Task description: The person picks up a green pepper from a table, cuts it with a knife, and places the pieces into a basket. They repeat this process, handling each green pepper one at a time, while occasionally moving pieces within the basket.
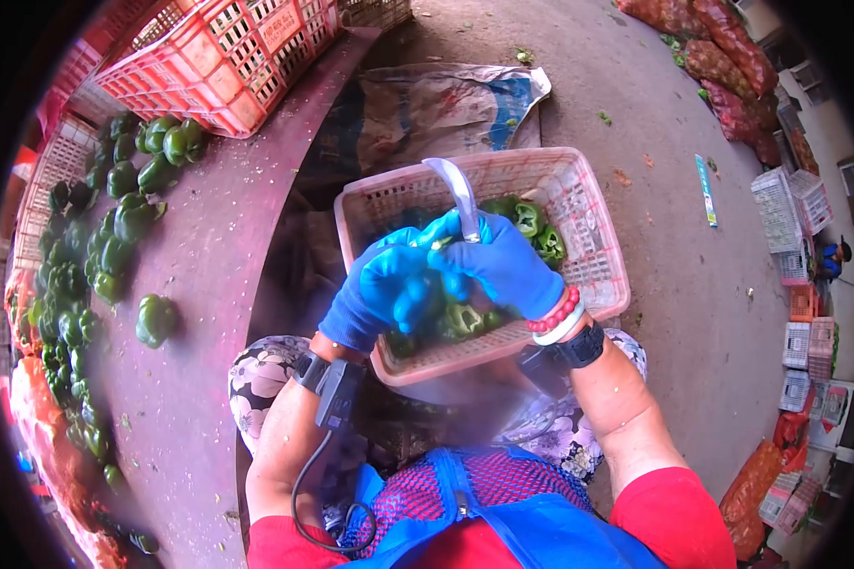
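Note:
Both my hands wear blue gloves and meet above a pink plastic basket [598, 237]. My right hand [508, 261] is closed around a knife, its curved blade [462, 194] pointing up and away from me. Close against it, my left hand [389, 280] has its fingers curled in; a small pale green bit shows between the two hands, but what the left hand holds is mostly hidden. In the basket lie cut green bell peppers [529, 220], some showing their hollow insides, and another cut pepper [463, 322] sits below my hands.
At left, whole green bell peppers [114, 251] lie along a reddish board [209, 247], one pepper [157, 321] apart. A red-and-white crate [247, 71] stands at its far end. A crumpled sack [436, 109] lies beyond the basket. Full net sacks [731, 71] and stacked crates [778, 209] line the right.

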{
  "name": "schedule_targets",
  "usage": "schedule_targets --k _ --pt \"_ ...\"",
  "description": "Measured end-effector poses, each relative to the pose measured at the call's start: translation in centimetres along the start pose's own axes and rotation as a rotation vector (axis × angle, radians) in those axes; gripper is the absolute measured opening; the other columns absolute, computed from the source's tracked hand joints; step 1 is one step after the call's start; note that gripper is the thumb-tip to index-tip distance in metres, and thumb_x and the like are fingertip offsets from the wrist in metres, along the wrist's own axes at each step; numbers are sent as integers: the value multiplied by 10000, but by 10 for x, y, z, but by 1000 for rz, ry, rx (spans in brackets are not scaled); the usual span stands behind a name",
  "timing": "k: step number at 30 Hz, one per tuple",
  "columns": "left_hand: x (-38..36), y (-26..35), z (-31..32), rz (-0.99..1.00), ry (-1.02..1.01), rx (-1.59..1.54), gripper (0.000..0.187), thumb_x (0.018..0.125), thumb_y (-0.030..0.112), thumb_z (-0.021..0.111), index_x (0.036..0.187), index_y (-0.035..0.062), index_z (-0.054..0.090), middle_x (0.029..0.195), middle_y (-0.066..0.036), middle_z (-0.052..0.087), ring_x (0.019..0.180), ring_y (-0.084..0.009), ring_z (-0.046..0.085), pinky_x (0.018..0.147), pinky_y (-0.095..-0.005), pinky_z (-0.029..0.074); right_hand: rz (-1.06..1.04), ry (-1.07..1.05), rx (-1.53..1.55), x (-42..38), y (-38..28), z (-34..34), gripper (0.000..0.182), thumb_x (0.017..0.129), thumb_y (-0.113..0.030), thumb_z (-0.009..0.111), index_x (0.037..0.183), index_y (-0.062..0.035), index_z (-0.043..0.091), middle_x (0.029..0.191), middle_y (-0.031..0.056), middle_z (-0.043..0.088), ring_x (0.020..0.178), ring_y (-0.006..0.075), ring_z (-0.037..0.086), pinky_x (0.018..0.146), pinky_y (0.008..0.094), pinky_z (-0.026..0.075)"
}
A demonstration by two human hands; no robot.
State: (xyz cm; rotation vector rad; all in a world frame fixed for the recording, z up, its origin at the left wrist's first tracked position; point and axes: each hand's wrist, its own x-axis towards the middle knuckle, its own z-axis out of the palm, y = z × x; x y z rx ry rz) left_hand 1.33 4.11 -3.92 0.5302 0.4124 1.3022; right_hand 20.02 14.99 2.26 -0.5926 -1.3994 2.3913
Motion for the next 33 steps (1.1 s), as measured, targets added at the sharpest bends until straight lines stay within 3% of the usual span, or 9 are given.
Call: schedule_targets --k 8,12,14,16,19,25,29,30,33 --pt "-8 7 53 75 526 771 139 857 91 653 990 52 644 856 -109 644 747 -248 627 637 -329 510 -32 95 -19 -2 -11 17 276 931 -153 693 1171 -22 662 868 57 703 653 113 649 573 238 517" --pt "-12 -9 26 140 431 586 200 998 244 533 1013 48 571 712 -150 629 541 -235 620 437 -340 500 -37 95 -414 -7 -14 21 281 912 -125 692 1182 -48 674 902 46 715 698 79 643 590 233 522" --pt "-11 -6 50 4 481 116 187 984 239 575 1010 54 564 766 -145 654 591 -230 657 471 -342 533 -106 164 -504 -10 -9 26 199 877 -110 696 1069 -55 690 850 24 699 693 65 630 603 230 514" --pt "-11 -11 26 -28 420 610 232 949 206 631 1091 41 552 865 -117 669 658 -210 683 546 -335 570 -133 148 -585 -11 -2 17 158 858 -111 701 1006 -56 689 825 19 688 691 67 630 604 233 508" --pt "-4 10 63 -170 384 676 306 926 141 622 1190 16 529 913 -93 659 660 -188 675 581 -311 573 -12 59 -569 -15 -12 6 136 841 -120 694 960 -54 680 819 24 677 710 87 629 639 271 517" --pt "7 4 69 -248 477 253 150 902 60 586 1046 28 558 822 -60 619 594 -167 625 517 -306 542 -451 168 -1056 -5 9 0 166 737 -90 664 893 -41 637 824 172 635 749 364 645 664 397 520" --pt "-5 -7 58 228 433 571 95 892 28 552 957 -4 612 812 -78 623 584 -146 550 507 -262 468 -770 258 -1106 -1 6 14 155 765 -106 679 898 -38 638 832 166 637 745 357 646 657 412 516" --pt "-10 14 60 59 500 -282 185 906 38 539 1054 -6 639 819 -95 627 629 -151 563 552 -273 474 -672 315 -1053 0 6 14 156 773 -107 677 911 -39 646 842 164 650 755 348 655 663 410 522" --pt "-52 56 77 238 664 151 292 922 112 561 1184 1 626 851 -116 635 691 -174 584 591 -310 492 -161 326 -946 1 14 -20 189 813 -119 666 985 -43 681 909 159 711 828 301 702 726 395 553"
